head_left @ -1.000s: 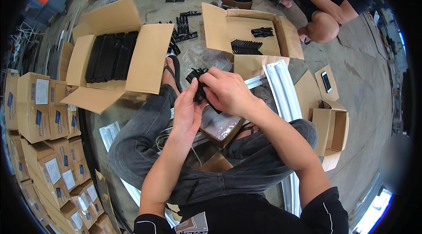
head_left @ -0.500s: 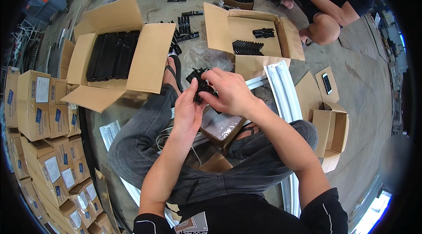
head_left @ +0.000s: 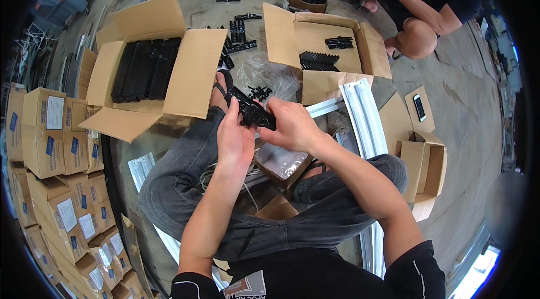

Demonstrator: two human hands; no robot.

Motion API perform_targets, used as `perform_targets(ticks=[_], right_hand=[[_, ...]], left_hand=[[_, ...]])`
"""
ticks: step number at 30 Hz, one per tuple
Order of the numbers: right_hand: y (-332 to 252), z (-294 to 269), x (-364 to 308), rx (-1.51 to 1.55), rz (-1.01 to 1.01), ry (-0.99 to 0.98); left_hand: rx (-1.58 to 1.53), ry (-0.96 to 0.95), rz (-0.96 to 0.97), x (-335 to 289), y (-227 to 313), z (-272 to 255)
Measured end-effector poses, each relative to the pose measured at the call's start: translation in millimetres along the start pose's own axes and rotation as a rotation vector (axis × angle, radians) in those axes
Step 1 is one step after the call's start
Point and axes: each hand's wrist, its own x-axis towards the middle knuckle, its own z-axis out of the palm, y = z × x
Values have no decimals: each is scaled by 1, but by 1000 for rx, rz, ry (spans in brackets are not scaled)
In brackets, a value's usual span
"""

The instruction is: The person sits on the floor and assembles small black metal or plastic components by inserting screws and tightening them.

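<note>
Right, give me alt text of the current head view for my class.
A person's left hand and right hand hold a black part between them. Beyond stand two open cardboard boxes containing black pieces; another person is at upper right.

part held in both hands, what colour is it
The held part is black with a slight shine; it shows best in the head view.

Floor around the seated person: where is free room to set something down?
The widest bare floor is at right, beyond the phone and small box. Between the left carton and the right carton it is crowded with black parts and clear plastic; small black pieces lie just beyond the left hand and right hand.
</note>
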Motion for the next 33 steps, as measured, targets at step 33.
perform_targets(ticks=[33], right_hand=[[12,-23,3,507,285,-199]], left_hand=[[349,-181,-15,17,-16,-20]])
